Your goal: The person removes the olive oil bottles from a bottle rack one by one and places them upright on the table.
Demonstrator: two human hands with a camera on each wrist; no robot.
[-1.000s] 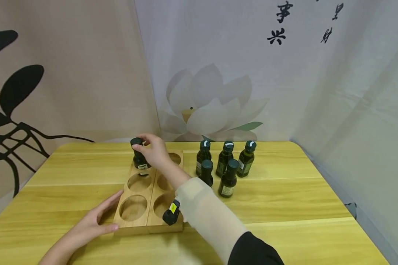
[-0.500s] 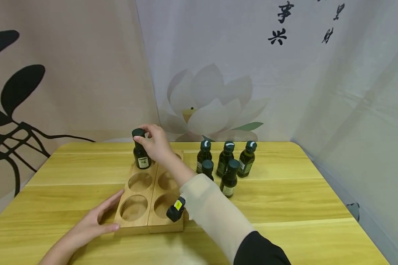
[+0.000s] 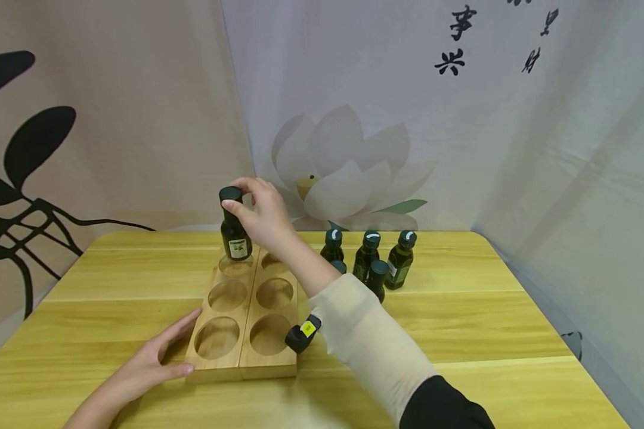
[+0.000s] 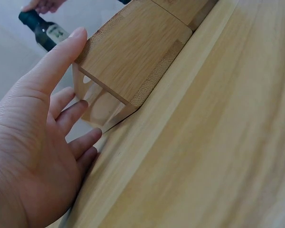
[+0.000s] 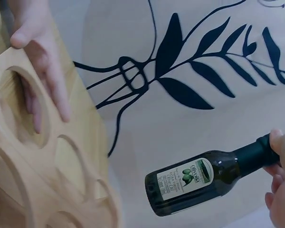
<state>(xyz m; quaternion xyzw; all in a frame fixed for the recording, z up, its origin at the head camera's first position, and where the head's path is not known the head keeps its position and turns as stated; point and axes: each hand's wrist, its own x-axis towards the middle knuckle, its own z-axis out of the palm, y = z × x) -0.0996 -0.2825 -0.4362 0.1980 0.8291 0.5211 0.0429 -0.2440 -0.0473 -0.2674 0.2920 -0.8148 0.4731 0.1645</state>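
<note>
With thumb and fingers, my right hand [image 3: 265, 217] pinches the dark green cap of an olive oil bottle [image 3: 237, 238]. The bottle hangs nearly upright above the far left hole of a wooden bottle rack [image 3: 220, 374]. Its white label with green olives shows in the right wrist view, where the bottle [image 5: 190, 183] is apart from the rack. The rack is two blocks side by side, with round holes in rows. My left hand [image 3: 145, 363] rests at the rack's near left corner, thumb and fingers spread. In the left wrist view, its fingers [image 4: 73, 116] touch the wood loosely.
Several more dark bottles stand right of the rack, among them one at the far right [image 3: 399, 259]; my right sleeve [image 3: 370, 333] partly hides the nearer ones. A wooden table [image 3: 461, 333] lies under everything. A printed curtain [image 3: 354, 71] hangs behind its back edge.
My right hand has lifted the bottle up and slightly right, from inside the far left hole to above it. The left hand has stayed at the rack's corner.
</note>
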